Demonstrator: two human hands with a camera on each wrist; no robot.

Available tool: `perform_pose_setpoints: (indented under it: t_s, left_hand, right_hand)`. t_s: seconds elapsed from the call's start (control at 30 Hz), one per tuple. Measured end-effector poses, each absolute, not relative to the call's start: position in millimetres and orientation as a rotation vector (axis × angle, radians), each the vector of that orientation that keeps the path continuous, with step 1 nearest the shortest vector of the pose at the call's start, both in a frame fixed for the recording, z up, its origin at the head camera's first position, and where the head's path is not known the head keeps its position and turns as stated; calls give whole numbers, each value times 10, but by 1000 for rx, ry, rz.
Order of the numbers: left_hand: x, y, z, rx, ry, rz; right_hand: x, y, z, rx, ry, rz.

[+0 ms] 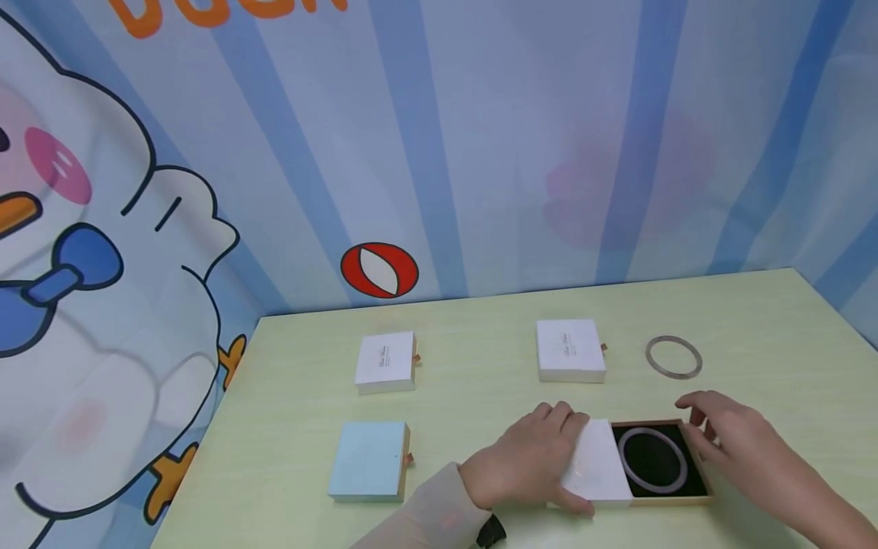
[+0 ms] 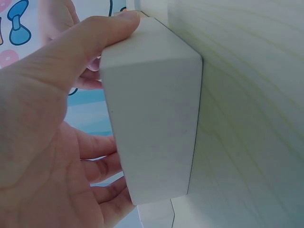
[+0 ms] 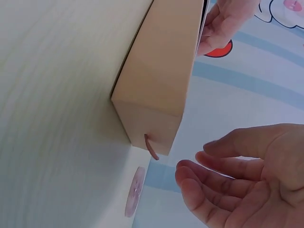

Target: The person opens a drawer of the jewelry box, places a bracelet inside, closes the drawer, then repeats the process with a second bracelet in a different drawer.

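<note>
A white slide-out box sleeve lies near the table's front, gripped by my left hand; thumb and fingers span its sides in the left wrist view. From its right end a tan drawer with a black lining stands pulled out. A pale greyish-purple bangle rests in the drawer. My right hand hovers beside the drawer's right end, its fingers loosely bent with nothing between them. In the right wrist view a brown ribbon pull sticks out of the drawer's end, apart from the fingertips.
A second greyish bangle lies on the table behind the drawer. One white box sits left of it, another white box at back left. A light blue box lies at front left. A printed cloth backdrop rises behind.
</note>
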State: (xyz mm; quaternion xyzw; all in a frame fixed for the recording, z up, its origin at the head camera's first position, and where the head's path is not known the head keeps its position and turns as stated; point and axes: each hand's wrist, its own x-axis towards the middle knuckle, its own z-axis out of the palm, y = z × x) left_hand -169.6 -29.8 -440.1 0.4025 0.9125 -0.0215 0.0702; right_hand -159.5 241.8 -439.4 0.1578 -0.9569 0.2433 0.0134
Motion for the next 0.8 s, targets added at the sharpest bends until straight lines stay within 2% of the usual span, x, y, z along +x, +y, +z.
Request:
perform_pose_setpoints:
  t_s: [0.8]
  left_hand:
    - [-1716, -286, -4408, 1192, 2740, -71]
  right_hand:
    - [-1697, 2626, -4542, 447, -3239, 844]
